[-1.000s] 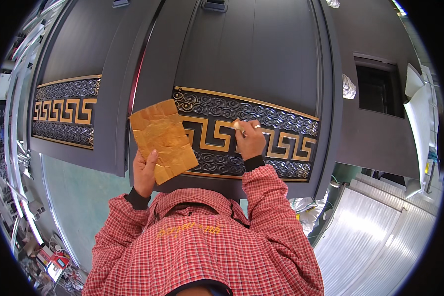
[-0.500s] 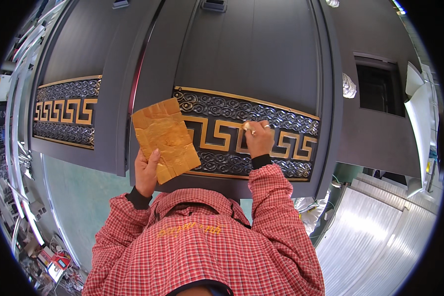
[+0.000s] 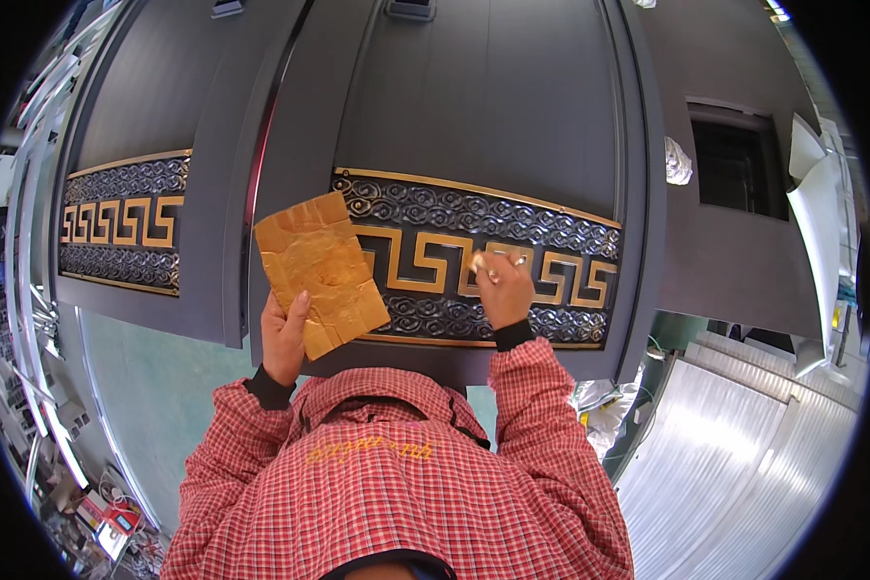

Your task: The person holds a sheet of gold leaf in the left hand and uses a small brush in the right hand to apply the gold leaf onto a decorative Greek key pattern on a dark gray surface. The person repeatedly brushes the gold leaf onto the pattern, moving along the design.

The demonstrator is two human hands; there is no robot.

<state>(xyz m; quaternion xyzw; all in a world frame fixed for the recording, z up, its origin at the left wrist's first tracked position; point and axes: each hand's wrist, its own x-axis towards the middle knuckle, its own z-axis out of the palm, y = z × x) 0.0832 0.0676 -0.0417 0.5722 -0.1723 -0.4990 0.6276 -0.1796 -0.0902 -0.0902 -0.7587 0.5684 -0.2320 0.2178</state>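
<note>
My left hand (image 3: 284, 338) grips the lower left corner of a creased sheet of cardboard (image 3: 333, 275) smeared with gold paint, thumb on top. The sheet overlaps the left end of a raised Greek-key band (image 3: 433, 261) painted gold on a dark grey door panel (image 3: 483, 106). In my right hand (image 3: 507, 295) a small pale wad (image 3: 478, 261), perhaps sponge or cloth, is pinched between the fingertips. It is at the middle of the key band, where the hand hides part of the pattern. Dark embossed scrollwork (image 3: 474, 211) runs above and below, edged by thin gold strips.
A second dark panel (image 3: 121, 220) with the same gold key pattern lies at the left. To the right is a grey panel with a rectangular opening (image 3: 739, 159), beside curled white sheeting (image 3: 812, 222). Ribbed translucent sheets (image 3: 706, 435) lie at the lower right.
My right hand has shifted slightly down and left along the key pattern with the wad. The left hand and cardboard stay nearly still; the whole view has moved a little.
</note>
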